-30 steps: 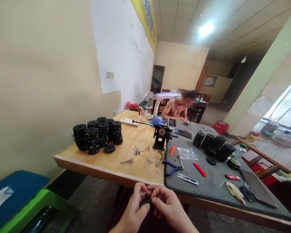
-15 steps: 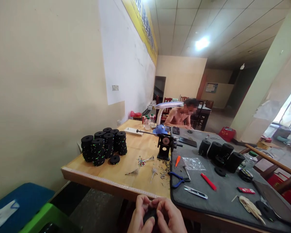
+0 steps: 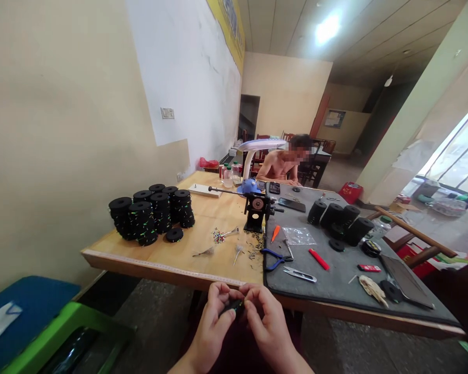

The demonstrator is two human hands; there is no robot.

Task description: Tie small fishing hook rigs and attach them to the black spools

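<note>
Below the table's near edge, my left hand (image 3: 212, 322) and my right hand (image 3: 265, 323) meet, fingers curled around a small black spool (image 3: 234, 307) held between them. A speck of green shows on the spool. On the wooden table (image 3: 171, 259) behind them stand stacks of black spools (image 3: 150, 214) at the left, with one loose spool (image 3: 174, 235) lying flat beside them. A black hand-crank winder (image 3: 255, 212) stands near the middle of the table.
A grey mat (image 3: 347, 280) carries blue pliers (image 3: 275, 258), snips (image 3: 300, 274), a red cutter (image 3: 319, 258), more black spools (image 3: 343, 221) and a tablet (image 3: 405, 280). A desk lamp (image 3: 257, 156) and a seated person (image 3: 284, 166) are at the far end. A green stool (image 3: 62, 332) stands lower left.
The view has swung down and left, so my hands show more fully. Both hands still hold the black spool between them, fingers shifting slightly on it.
</note>
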